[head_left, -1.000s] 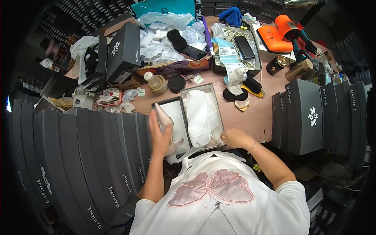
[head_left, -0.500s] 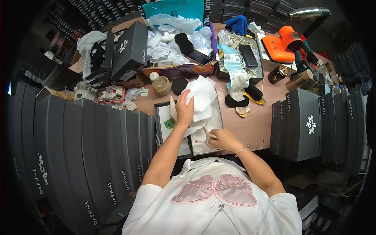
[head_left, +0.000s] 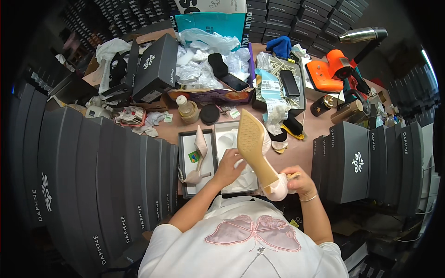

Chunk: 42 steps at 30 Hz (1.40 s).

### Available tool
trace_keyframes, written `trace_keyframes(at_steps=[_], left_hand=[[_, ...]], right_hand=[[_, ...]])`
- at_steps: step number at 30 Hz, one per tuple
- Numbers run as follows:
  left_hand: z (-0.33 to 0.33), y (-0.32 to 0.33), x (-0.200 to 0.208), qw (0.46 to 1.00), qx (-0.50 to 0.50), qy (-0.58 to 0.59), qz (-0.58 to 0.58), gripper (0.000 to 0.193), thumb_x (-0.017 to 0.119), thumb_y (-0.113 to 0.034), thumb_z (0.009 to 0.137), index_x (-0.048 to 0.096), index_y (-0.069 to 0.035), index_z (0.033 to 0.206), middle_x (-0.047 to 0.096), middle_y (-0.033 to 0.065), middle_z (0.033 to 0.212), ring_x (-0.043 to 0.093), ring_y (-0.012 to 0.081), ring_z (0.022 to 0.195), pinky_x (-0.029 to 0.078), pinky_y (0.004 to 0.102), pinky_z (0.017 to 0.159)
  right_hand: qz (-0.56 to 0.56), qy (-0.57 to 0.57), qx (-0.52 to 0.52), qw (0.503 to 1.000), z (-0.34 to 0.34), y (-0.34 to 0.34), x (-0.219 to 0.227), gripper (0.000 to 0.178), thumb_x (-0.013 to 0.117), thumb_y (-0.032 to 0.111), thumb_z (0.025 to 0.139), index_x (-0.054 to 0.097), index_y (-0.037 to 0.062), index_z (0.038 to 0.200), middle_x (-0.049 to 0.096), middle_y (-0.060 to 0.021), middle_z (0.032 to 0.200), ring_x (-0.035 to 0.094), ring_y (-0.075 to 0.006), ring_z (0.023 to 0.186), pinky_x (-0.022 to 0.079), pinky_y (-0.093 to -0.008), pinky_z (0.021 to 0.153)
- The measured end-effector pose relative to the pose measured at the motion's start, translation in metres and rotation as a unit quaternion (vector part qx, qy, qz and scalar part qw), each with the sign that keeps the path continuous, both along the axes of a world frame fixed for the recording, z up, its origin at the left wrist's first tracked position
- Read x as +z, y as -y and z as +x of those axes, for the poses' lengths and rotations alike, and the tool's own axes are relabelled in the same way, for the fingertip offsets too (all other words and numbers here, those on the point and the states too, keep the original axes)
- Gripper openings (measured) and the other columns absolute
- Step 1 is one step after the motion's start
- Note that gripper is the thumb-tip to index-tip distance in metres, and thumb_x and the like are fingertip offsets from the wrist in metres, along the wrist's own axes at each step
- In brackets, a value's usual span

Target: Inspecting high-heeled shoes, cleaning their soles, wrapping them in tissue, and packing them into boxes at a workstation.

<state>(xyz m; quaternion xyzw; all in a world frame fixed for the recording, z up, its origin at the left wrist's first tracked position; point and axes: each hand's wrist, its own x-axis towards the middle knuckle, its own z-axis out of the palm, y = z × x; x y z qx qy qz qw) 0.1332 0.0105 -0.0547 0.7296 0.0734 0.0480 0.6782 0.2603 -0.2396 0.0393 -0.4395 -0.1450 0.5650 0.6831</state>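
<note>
My right hand [head_left: 301, 182] is closed around the heel end of a pale pink heeled shoe [head_left: 252, 139]. The shoe is raised over the table's near side, tan sole facing up, toe pointing away from me. White wrapping shows at its heel end. My left hand [head_left: 229, 167] hovers left of the shoe with loosely bent fingers, over white tissue paper [head_left: 238, 181] in the right part of an open shoebox. A matching pink shoe [head_left: 200, 143] lies on its side in the dark-rimmed left part, beside a small green card [head_left: 193, 156].
Stacks of dark shoeboxes stand at left [head_left: 125, 176] and right [head_left: 348, 162]. Behind the open box are a bottle [head_left: 187, 110], a round black lid [head_left: 210, 114] and a carton of crumpled plastic [head_left: 192, 62]. An orange device [head_left: 324, 76] sits at the back right.
The right hand has lifted the shoe out of the box and moved right with it. The left hand has let go of the white wrapping and come nearer. The second shoe is now uncovered.
</note>
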Motion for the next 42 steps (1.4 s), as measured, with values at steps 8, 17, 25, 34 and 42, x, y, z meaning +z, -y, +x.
trace_keyframes(at_steps=[8, 17, 25, 34, 42], left_hand=[[-0.009, -0.012, 0.075, 0.654, 0.127, 0.051, -0.744, 0.074, 0.045, -0.062, 0.086, 0.038, -0.008, 0.136, 0.052, 0.0228, 0.119, 0.058, 0.0297, 0.097, 0.054, 0.0362, 0.071], [-0.057, 0.003, 0.065, 0.786, 0.080, -0.171, -0.589, 0.068, 0.029, -0.069, 0.090, 0.045, -0.018, 0.132, 0.059, 0.0104, 0.106, 0.058, 0.0231, 0.076, 0.045, 0.0259, 0.048], [-0.049, 0.009, 0.078, 0.794, 0.091, -0.174, -0.575, 0.066, 0.031, -0.065, 0.092, 0.052, -0.008, 0.118, 0.060, 0.0107, 0.093, 0.057, 0.0202, 0.066, 0.044, 0.0260, 0.042], [-0.049, 0.026, 0.105, 0.776, 0.214, -0.235, -0.545, 0.065, 0.032, -0.063, 0.093, 0.054, -0.006, 0.116, 0.061, 0.0093, 0.092, 0.059, 0.0180, 0.064, 0.048, 0.0252, 0.048], [-0.068, 0.021, 0.081, 0.811, 0.120, -0.171, -0.546, 0.069, 0.030, -0.066, 0.092, 0.054, -0.004, 0.108, 0.058, 0.0090, 0.079, 0.053, 0.0155, 0.055, 0.041, 0.0237, 0.041]], right_hand=[[-0.047, 0.058, 0.136, 0.988, -0.063, -0.084, -0.023, 0.049, 0.073, 0.023, 0.083, 0.055, 0.0014, 0.122, 0.063, -0.0047, 0.100, 0.060, -0.0120, 0.082, 0.051, -0.0298, 0.074], [0.079, 0.779, -0.027, 0.622, -0.073, -0.136, 0.026, 0.031, 0.070, 0.020, 0.069, 0.054, 0.0099, 0.094, 0.050, -0.0070, 0.077, 0.057, -0.0260, 0.066, 0.046, -0.0373, 0.057], [0.064, 0.810, 0.022, 0.582, -0.058, -0.136, 0.021, 0.038, 0.068, 0.026, 0.067, 0.056, 0.0116, 0.100, 0.046, -0.0031, 0.067, 0.056, -0.0205, 0.058, 0.046, -0.0341, 0.051], [0.024, 0.777, 0.130, 0.615, -0.074, -0.131, 0.042, 0.051, 0.064, 0.012, 0.075, 0.052, 0.0095, 0.124, 0.059, -0.0069, 0.066, 0.061, -0.0242, 0.058, 0.048, -0.0357, 0.050], [0.073, 0.826, 0.040, 0.558, -0.064, -0.138, 0.015, 0.054, 0.064, 0.015, 0.069, 0.053, 0.0094, 0.121, 0.055, -0.0037, 0.065, 0.060, -0.0214, 0.055, 0.048, -0.0325, 0.047]])
